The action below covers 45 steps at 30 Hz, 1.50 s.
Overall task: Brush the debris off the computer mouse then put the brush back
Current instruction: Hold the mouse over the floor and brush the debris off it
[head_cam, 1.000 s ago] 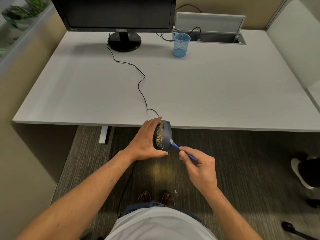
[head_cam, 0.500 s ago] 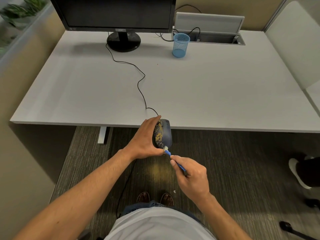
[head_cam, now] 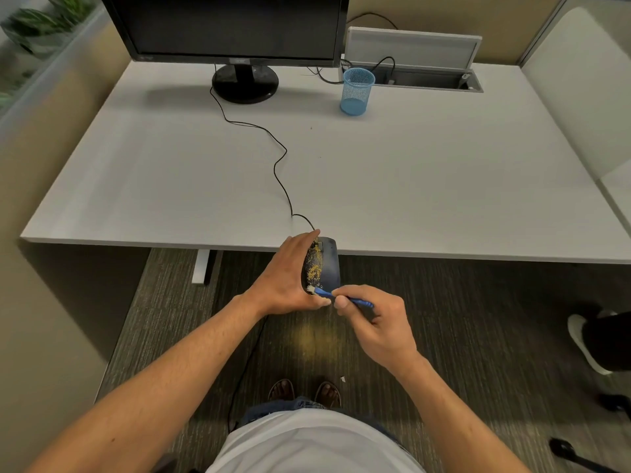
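Fingers of the left hand (head_cam: 290, 274) curl round the computer mouse (head_cam: 324, 264) just below the middle of the frame, thumb along its near end, holding it tilted on its side off the front edge of the desk (head_cam: 444, 172). Yellowish debris (head_cam: 316, 268) speckles the left half of the mouse's upturned face; the right half looks dark and cleaner. Its thin black cable (head_cam: 280, 165) snakes from the mouse up across the desk toward the stand of the monitor (head_cam: 225, 25) in the upper left of the frame.

Just right of the mouse, the right hand (head_cam: 379, 322) pinches the blue brush (head_cam: 345, 298) between thumb and forefinger, the other fingers curled beneath. The brush's pale bristles sit at the mouse's lower edge, apparently touching it, though the contact is too small to be sure of.

On the carpet (head_cam: 478, 319) below the hands lies a faint yellow patch (head_cam: 312, 339), and near it a small white scrap (head_cam: 342, 379) beside the person's sandalled feet.

Right of centre at the top, a blue mesh cup (head_cam: 356, 92) stands on the desk, just in front of an open cable tray (head_cam: 426, 80). At the far right edge a white shoe (head_cam: 584, 343) shows.
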Available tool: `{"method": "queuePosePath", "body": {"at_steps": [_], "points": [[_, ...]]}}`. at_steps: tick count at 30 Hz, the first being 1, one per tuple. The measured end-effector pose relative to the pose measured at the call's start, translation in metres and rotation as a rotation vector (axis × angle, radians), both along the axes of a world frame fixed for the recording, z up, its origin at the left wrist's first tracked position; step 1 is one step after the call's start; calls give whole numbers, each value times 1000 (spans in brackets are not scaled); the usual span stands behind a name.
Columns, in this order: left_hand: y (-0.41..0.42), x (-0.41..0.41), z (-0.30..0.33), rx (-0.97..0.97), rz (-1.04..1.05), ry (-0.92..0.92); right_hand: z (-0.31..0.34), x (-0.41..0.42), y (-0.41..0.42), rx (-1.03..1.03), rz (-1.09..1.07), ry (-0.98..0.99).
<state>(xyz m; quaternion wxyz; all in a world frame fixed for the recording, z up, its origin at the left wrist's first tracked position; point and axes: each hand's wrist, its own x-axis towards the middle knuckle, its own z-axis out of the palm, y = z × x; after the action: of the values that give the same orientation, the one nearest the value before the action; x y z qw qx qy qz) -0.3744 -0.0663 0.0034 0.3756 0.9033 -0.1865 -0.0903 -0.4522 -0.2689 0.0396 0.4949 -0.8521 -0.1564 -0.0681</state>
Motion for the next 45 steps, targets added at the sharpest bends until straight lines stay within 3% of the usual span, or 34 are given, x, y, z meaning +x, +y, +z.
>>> {"method": "queuePosePath", "body": {"at_steps": [12,21,31,37,45], "points": [[6,-2,0,4,10,-18,0,-1,-26,-249,55,7],[1,-3,0,2,-5,-21,7,1,-16,-136,33,34],[3,-5,3,4,-6,-26,1,-1,-30,-237,39,77],[2,-4,3,4,-15,-21,10,5,-13,-159,55,27],[3,-5,2,3,-9,-35,4,12,-15,-89,60,196]]}}
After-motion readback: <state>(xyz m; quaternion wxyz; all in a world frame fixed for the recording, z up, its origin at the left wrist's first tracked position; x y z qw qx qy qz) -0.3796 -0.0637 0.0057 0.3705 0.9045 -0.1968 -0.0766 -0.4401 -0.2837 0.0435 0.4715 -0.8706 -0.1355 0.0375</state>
